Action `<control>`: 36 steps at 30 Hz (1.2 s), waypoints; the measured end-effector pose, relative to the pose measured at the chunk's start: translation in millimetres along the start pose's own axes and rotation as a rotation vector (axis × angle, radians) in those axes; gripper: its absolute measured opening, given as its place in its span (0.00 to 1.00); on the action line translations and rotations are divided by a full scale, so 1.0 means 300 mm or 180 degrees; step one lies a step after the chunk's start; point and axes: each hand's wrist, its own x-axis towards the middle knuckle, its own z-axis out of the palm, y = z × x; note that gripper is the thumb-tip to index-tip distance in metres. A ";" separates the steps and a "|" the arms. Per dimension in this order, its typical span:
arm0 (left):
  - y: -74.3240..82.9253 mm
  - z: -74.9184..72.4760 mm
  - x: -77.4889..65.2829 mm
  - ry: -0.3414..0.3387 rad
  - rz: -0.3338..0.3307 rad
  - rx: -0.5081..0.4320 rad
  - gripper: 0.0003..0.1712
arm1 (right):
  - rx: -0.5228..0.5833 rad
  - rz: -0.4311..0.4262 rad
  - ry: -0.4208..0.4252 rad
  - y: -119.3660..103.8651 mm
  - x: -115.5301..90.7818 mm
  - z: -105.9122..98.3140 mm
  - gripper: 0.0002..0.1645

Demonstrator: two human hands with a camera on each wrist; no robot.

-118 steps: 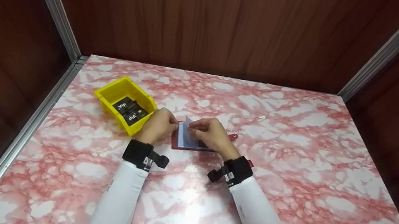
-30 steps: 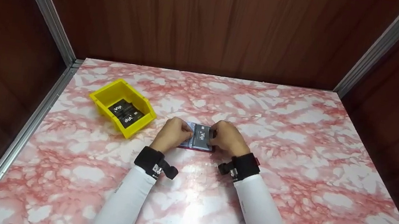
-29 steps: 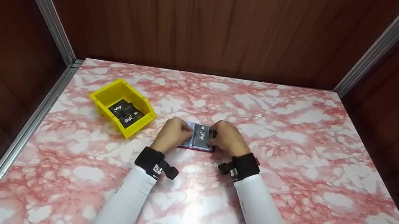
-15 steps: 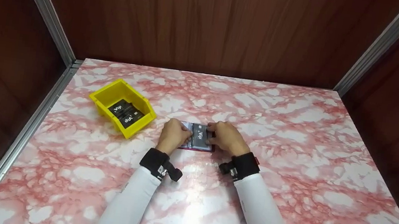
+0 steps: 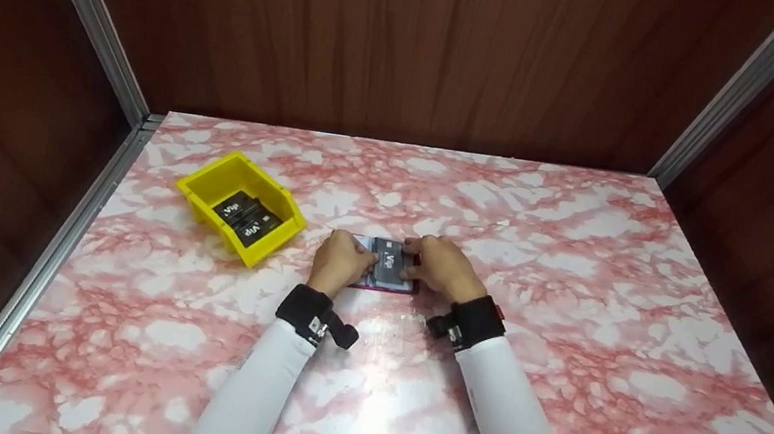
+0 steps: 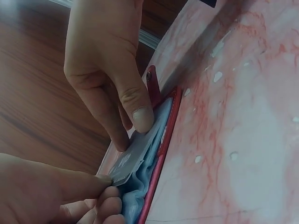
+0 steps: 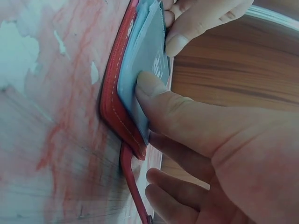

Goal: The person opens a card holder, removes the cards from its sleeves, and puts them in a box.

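A red card holder (image 5: 384, 290) with clear plastic sleeves (image 7: 127, 86) lies unfolded on the table between both hands. On its right side a dark card (image 5: 388, 263) marked "Vip" shows, largely under a clear sleeve. My left hand (image 5: 339, 263) pinches the card's left edge between thumb and finger, seen close in the left wrist view. From the right, my right hand (image 5: 444, 267) has its thumb on the sleeve over the card, with fingers behind the far edge; it grips the sleeve there. The holder's strap (image 7: 131, 186) sticks out beneath that hand.
A yellow bin (image 5: 209, 188) stands to the left, tilted toward the viewer's side, with several black "Vip" cards (image 5: 253, 225) in it. Dark wood-look walls (image 5: 411, 46) enclose the marbled table (image 5: 640, 358) at the back and sides.
Earlier the right hand lifted a clear sleeve; now the sleeves lie flat with the card showing. The left hand has shifted right, away from the bin, and its fingers have moved slightly along the card's edge.
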 end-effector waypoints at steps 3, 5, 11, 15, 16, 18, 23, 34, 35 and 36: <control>-0.003 -0.003 0.000 -0.0041 -0.0017 -0.0023 0.12 | -0.0043 -0.0037 -0.0014 0.000 0.000 0.002 0.31; 0.004 -0.015 -0.009 -0.0065 -0.0018 -0.0051 0.12 | -0.0074 -0.0065 -0.0006 -0.001 -0.002 0.001 0.31; 0.036 -0.068 -0.056 -0.0200 -0.0047 -0.0368 0.09 | -0.0119 -0.0090 0.0005 -0.003 -0.004 0.001 0.30; 0.078 -0.120 -0.115 -0.0273 -0.0198 -0.0718 0.09 | -0.0171 -0.0136 0.0016 -0.006 -0.004 0.003 0.30; 0.088 -0.134 -0.131 -0.0287 -0.0225 -0.0794 0.09 | -0.0184 -0.0139 0.0022 -0.007 -0.005 0.003 0.30; 0.090 -0.142 -0.140 -0.0279 -0.0248 -0.0866 0.08 | -0.0208 -0.0135 0.0035 -0.010 -0.006 0.004 0.29; 0.085 -0.148 -0.149 -0.0255 -0.0212 -0.0826 0.09 | -0.0159 -0.0233 0.0065 -0.022 -0.005 0.002 0.25; 0.029 -0.104 -0.087 -0.0232 -0.0040 -0.0898 0.09 | 0.0024 -0.0862 0.0061 -0.032 0.016 0.017 0.20; 0.056 -0.122 -0.111 -0.0214 -0.0087 -0.0910 0.09 | 0.0003 -0.0866 0.0051 -0.031 0.016 0.019 0.19; 0.059 -0.123 -0.112 -0.0205 -0.0084 -0.0961 0.09 | -0.0016 -0.0863 0.0058 -0.030 0.016 0.020 0.18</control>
